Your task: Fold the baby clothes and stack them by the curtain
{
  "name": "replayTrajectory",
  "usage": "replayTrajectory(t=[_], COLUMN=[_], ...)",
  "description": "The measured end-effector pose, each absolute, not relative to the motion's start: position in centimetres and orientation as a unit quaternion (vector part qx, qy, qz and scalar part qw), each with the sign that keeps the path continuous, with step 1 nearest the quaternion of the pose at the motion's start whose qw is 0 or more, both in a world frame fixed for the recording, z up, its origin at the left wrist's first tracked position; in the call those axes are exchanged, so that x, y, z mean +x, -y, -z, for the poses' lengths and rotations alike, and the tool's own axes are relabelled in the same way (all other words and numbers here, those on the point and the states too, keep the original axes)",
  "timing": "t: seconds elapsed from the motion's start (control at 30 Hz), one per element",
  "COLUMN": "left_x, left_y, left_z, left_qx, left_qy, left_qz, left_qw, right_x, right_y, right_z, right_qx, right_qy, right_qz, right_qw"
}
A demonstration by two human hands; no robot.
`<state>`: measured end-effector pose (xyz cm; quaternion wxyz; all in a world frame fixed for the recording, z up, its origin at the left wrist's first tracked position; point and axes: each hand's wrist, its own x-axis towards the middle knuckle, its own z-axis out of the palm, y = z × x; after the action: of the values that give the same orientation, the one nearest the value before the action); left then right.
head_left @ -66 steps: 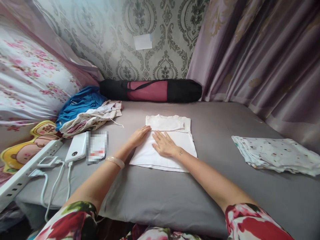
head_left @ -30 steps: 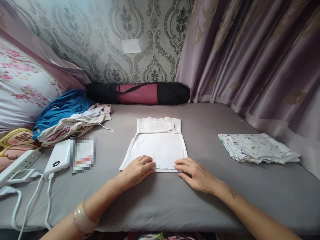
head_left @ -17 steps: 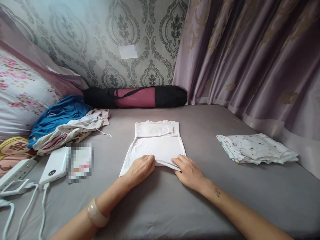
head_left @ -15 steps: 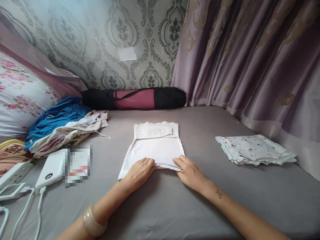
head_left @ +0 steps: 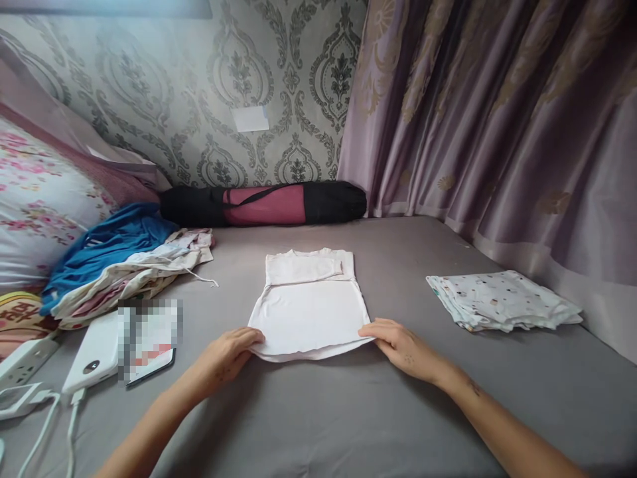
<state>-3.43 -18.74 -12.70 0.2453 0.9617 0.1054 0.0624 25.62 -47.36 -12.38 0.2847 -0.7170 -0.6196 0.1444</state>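
Observation:
A white shirt point(head_left: 308, 305) lies flat on the grey bed sheet point(head_left: 378, 405), its sleeves folded across the top. My left hand point(head_left: 226, 352) pinches the shirt's bottom left corner. At the bottom right corner my right hand point(head_left: 405, 345) grips the hem. The hem is lifted slightly off the sheet between the two hands.
A folded patterned cloth point(head_left: 502, 302) lies at the right near the purple curtain point(head_left: 497, 133). A heap of blue and pale clothes point(head_left: 124, 255) sits at the left. A white power bank point(head_left: 92, 352), a phone and cables lie at the left edge. A black and red roll bag point(head_left: 263, 202) lies against the wall.
My hands slid from the shirt's middle down to its bottom hem, then spread apart to the two lower corners and took hold of them. The camera tilted up a little.

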Motion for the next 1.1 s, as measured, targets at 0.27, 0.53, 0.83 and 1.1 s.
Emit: replayTrajectory(t=[0.27, 0.53, 0.83, 1.1], left_x=[-0.3, 6.8, 11.1, 13.6], left_y=[16.2, 14.3, 12.2, 9.9], left_z=[10.9, 12.7, 14.0, 14.5], left_qx=[0.79, 0.757, 0.805, 0.828], left_qy=[-0.296, -0.399, -0.445, -0.43], left_qz=[-0.232, -0.364, -0.321, -0.305], left_qw=[0.485, 0.368, 0.226, 0.19], right_x=[27.4, 30.4, 31.0, 33.3], right_y=[43.5, 36.4, 32.1, 29.5], right_z=[11.7, 12.7, 12.6, 12.8], right_qx=[-0.789, -0.85, -0.924, -0.933], right_qy=[0.409, 0.288, 0.269, 0.298], right_qz=[-0.128, -0.002, 0.04, 0.048], right_qw=[0.439, 0.441, 0.268, 0.196])
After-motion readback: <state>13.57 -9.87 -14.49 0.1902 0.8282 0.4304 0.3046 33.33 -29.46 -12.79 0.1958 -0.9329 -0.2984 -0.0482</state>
